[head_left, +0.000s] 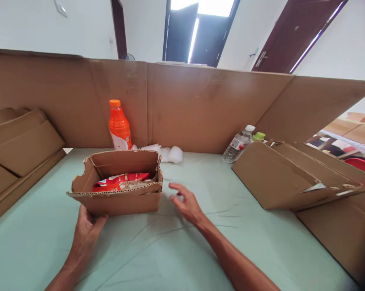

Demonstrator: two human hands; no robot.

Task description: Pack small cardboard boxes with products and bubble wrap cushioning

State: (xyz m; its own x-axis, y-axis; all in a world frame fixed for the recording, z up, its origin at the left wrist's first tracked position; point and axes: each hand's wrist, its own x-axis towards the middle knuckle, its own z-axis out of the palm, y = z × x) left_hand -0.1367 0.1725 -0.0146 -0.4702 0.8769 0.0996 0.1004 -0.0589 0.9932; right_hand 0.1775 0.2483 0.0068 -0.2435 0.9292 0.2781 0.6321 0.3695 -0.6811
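While left hand (87, 230) touches carton (127, 205) | red packet (120, 182) inside | too blurred to read

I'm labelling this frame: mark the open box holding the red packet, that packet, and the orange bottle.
Open box (127, 204): head view, front wall.
Red packet (123, 182): head view, middle of its visible surface.
Orange bottle (119, 125): head view, middle of its body.

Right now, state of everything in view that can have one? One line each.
Small cardboard box: upright, open-topped
Red packet: in the box, sealed or not unclear
Orange bottle: upright, capped
Clear bottle: leaning, capped
Left hand: at box's near left corner, grip unclear
Right hand: open, apart from the box
Dark double doors: bright gap between them
Maroon door: ajar or shut, unclear
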